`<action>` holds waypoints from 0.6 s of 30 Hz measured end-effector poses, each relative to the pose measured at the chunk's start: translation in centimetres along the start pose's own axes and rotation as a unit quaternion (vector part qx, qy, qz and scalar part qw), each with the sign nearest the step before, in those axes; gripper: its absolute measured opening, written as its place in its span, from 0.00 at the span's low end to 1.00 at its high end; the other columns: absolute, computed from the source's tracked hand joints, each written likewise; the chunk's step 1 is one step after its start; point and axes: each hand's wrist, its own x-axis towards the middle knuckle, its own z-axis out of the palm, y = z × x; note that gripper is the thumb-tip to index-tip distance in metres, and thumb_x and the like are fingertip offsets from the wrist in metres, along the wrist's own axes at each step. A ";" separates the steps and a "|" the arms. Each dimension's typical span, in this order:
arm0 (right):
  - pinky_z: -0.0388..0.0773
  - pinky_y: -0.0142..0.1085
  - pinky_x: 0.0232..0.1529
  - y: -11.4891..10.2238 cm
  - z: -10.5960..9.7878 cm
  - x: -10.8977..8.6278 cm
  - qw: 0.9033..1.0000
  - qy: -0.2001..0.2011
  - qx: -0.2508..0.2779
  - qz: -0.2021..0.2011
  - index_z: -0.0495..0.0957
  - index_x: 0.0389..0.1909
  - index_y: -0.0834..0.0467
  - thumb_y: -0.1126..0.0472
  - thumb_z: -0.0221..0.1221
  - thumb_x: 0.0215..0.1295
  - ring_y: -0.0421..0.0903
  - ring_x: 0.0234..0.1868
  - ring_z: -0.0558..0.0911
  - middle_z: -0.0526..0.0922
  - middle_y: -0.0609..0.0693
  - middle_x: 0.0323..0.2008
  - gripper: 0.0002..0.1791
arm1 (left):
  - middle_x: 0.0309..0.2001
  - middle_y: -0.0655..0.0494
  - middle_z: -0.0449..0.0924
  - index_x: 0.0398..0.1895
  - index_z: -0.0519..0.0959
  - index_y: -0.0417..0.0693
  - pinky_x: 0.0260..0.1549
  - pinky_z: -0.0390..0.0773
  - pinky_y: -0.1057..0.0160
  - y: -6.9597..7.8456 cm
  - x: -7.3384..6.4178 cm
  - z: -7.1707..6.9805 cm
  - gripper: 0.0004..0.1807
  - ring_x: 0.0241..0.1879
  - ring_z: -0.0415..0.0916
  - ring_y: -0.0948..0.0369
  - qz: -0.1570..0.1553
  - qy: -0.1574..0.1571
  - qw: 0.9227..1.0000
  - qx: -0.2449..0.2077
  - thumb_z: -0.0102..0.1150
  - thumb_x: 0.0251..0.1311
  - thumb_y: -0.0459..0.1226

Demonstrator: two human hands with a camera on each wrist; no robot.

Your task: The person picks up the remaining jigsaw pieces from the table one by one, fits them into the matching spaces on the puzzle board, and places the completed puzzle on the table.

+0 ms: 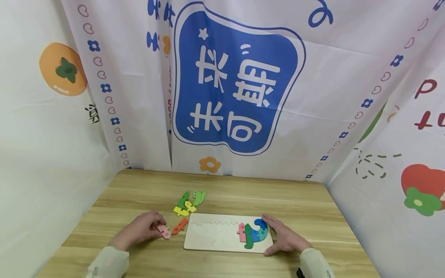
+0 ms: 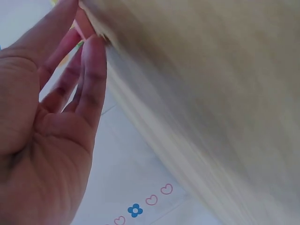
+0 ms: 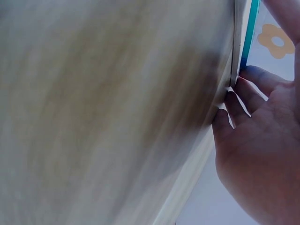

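Note:
My left hand [image 1: 150,226] pinches a pink puzzle piece [image 1: 164,231] between thumb and fingers, low over the table left of the puzzle board. In the left wrist view a bit of the pink piece [image 2: 84,22] shows at the fingertips. The pale wooden puzzle board [image 1: 212,242] lies flat; pink, green and blue pieces [image 1: 255,234] sit together at its right end. With fingers and thumb spread, my right hand [image 1: 285,236] rests against that end, fingertips at the far corner and thumb at the near one. The right wrist view shows its fingertips [image 3: 221,116] along the board's edge.
An orange piece [image 1: 179,226] lies between the left hand and the board. Behind it are yellow pieces [image 1: 180,211], a dark green piece [image 1: 183,200] and a light green crocodile-head piece [image 1: 199,198]. Printed cloth [image 1: 146,127] hangs around the wooden table [image 1: 278,193].

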 end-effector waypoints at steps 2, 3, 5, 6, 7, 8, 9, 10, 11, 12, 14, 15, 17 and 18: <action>0.53 0.71 0.75 -0.1 0.0 0.0 1.000 0.000 -0.001 -0.001 0.56 0.81 0.61 0.44 0.84 0.41 0.71 0.80 0.52 0.54 0.62 0.82 0.68 | 0.35 0.60 0.75 0.37 0.83 0.52 0.28 0.72 0.70 -0.1 0.0 0.2 0.10 0.31 0.71 0.67 -0.010 0.003 1.000 0.015 0.77 0.56 0.38; 0.54 0.71 0.75 -0.1 0.0 0.0 1.000 0.000 -0.002 0.001 0.56 0.81 0.60 0.44 0.84 0.41 0.71 0.80 0.53 0.54 0.61 0.82 0.68 | 0.33 0.61 0.74 0.36 0.82 0.54 0.27 0.71 0.69 -0.1 0.0 0.2 0.10 0.30 0.70 0.67 -0.017 0.003 1.000 0.020 0.76 0.56 0.39; 0.54 0.71 0.75 -0.2 0.0 0.0 1.000 0.000 -0.001 0.004 0.56 0.81 0.60 0.44 0.83 0.40 0.70 0.80 0.53 0.54 0.61 0.82 0.68 | 0.32 0.62 0.73 0.33 0.80 0.56 0.28 0.70 0.69 0.0 0.0 0.3 0.11 0.30 0.70 0.66 -0.028 0.006 0.999 0.025 0.76 0.56 0.41; 0.54 0.71 0.75 -0.2 0.0 0.1 1.000 -0.001 0.000 0.005 0.57 0.81 0.59 0.44 0.83 0.41 0.70 0.80 0.53 0.54 0.61 0.82 0.68 | 0.32 0.62 0.73 0.33 0.79 0.57 0.28 0.71 0.69 0.0 0.0 0.4 0.11 0.30 0.70 0.67 -0.034 0.006 0.999 0.024 0.76 0.57 0.41; 0.54 0.71 0.75 -0.2 0.0 0.1 1.000 0.000 0.000 0.006 0.57 0.81 0.59 0.43 0.83 0.40 0.70 0.80 0.53 0.54 0.61 0.82 0.68 | 0.32 0.62 0.74 0.33 0.79 0.56 0.28 0.71 0.69 0.1 0.0 0.4 0.11 0.30 0.70 0.67 -0.040 0.006 0.999 0.019 0.76 0.57 0.41; 0.54 0.71 0.75 -0.2 0.0 0.1 1.000 0.000 0.001 0.007 0.57 0.81 0.59 0.43 0.83 0.40 0.70 0.80 0.53 0.54 0.60 0.82 0.68 | 0.31 0.63 0.74 0.33 0.78 0.56 0.28 0.71 0.69 0.1 0.0 0.4 0.11 0.30 0.70 0.67 -0.044 0.007 0.999 0.015 0.75 0.58 0.41; 0.54 0.70 0.75 -0.2 0.0 0.2 1.000 0.001 0.002 0.008 0.57 0.81 0.59 0.43 0.83 0.40 0.69 0.80 0.53 0.54 0.60 0.82 0.68 | 0.31 0.63 0.75 0.33 0.78 0.56 0.28 0.71 0.69 0.1 0.0 0.3 0.12 0.30 0.70 0.68 -0.048 0.007 0.999 0.010 0.75 0.58 0.42; 0.54 0.70 0.75 -0.1 0.0 0.2 1.000 0.002 0.002 0.006 0.57 0.81 0.59 0.43 0.83 0.40 0.69 0.80 0.53 0.54 0.60 0.82 0.68 | 0.30 0.64 0.75 0.33 0.77 0.55 0.28 0.71 0.69 0.1 0.0 0.4 0.12 0.29 0.69 0.69 -0.049 0.007 0.999 0.006 0.75 0.58 0.42; 0.54 0.70 0.75 -0.1 0.0 0.2 1.000 0.002 0.003 0.005 0.57 0.81 0.59 0.43 0.83 0.40 0.69 0.80 0.53 0.54 0.60 0.82 0.68 | 0.30 0.65 0.75 0.35 0.78 0.55 0.28 0.71 0.69 0.1 0.1 0.4 0.11 0.29 0.69 0.69 -0.051 0.007 0.999 0.002 0.75 0.59 0.42; 0.54 0.70 0.75 -0.1 0.0 0.2 1.000 0.002 0.003 0.004 0.57 0.81 0.59 0.43 0.83 0.41 0.69 0.80 0.53 0.54 0.60 0.82 0.68 | 0.29 0.64 0.75 0.36 0.79 0.54 0.27 0.70 0.69 0.1 0.1 0.4 0.11 0.28 0.68 0.69 -0.048 0.007 0.999 -0.001 0.75 0.59 0.41; 0.54 0.70 0.75 0.0 0.0 0.1 1.000 0.003 0.005 0.002 0.57 0.81 0.60 0.43 0.83 0.41 0.69 0.80 0.53 0.54 0.60 0.82 0.68 | 0.29 0.64 0.74 0.40 0.82 0.52 0.27 0.70 0.69 0.2 0.1 0.4 0.11 0.28 0.67 0.70 -0.044 0.006 0.999 -0.009 0.74 0.60 0.42; 0.54 0.70 0.75 0.0 0.0 0.1 1.000 0.002 0.006 0.002 0.57 0.81 0.60 0.44 0.83 0.41 0.70 0.80 0.53 0.54 0.60 0.82 0.68 | 0.29 0.64 0.74 0.42 0.83 0.51 0.26 0.69 0.69 0.2 0.1 0.4 0.11 0.28 0.67 0.70 -0.042 0.004 0.999 -0.011 0.74 0.60 0.42; 0.53 0.71 0.75 -0.1 0.0 0.0 1.000 0.001 0.008 0.000 0.56 0.81 0.60 0.45 0.83 0.41 0.70 0.80 0.53 0.53 0.61 0.82 0.68 | 0.29 0.64 0.74 0.44 0.84 0.50 0.26 0.69 0.69 0.3 0.1 0.4 0.11 0.28 0.67 0.70 -0.038 0.003 0.999 -0.015 0.73 0.62 0.41; 0.53 0.71 0.75 -0.1 0.0 0.0 1.000 0.001 0.009 0.001 0.56 0.81 0.60 0.45 0.84 0.41 0.70 0.80 0.52 0.53 0.61 0.82 0.68 | 0.30 0.64 0.75 0.44 0.84 0.50 0.26 0.70 0.69 0.3 0.0 0.4 0.10 0.28 0.67 0.70 -0.035 0.002 0.999 -0.015 0.72 0.62 0.41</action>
